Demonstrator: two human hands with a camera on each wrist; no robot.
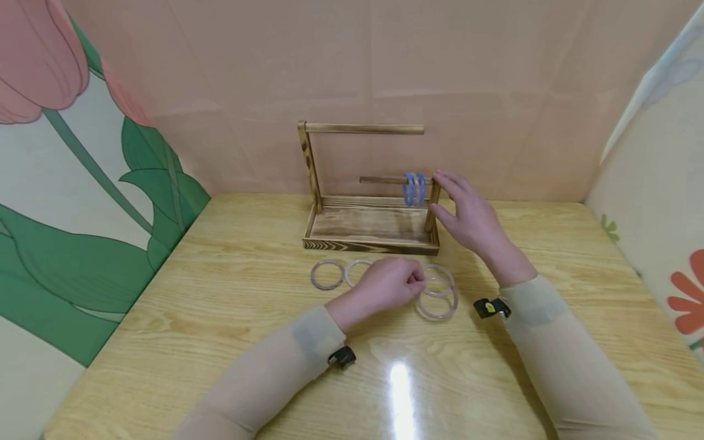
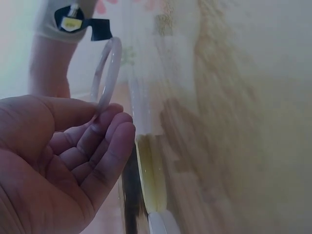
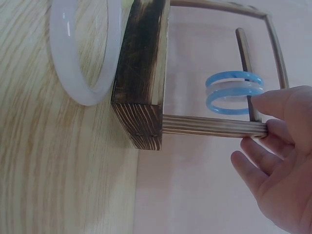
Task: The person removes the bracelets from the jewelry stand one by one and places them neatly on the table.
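My left hand [image 1: 387, 282] pinches a pale pinkish bangle [image 2: 114, 68] between thumb and fingertips; it stands upright above the table. With thumb and fingers, my right hand [image 1: 472, 217] grips the top of the short right post of a brown wooden bangle rack [image 1: 371, 246]. On the rack's lower peg [image 1: 379, 179], close to that hand, hang blue bangles [image 3: 238, 91] with a pale one between them. A purplish-grey bangle [image 1: 312, 278] and a whitish bangle [image 1: 349, 278] lie left of my left hand, which partly covers the whitish one.
The rack's upper bar [image 1: 363, 129] juts right from a tall left post [image 1: 310, 168]. Another pale bangle [image 3: 63, 63] lies before the rack. A pink backdrop [image 1: 247, 140] stands behind the wooden table [image 1: 242, 256], with flower-print panels [image 1: 165, 177] at the sides.
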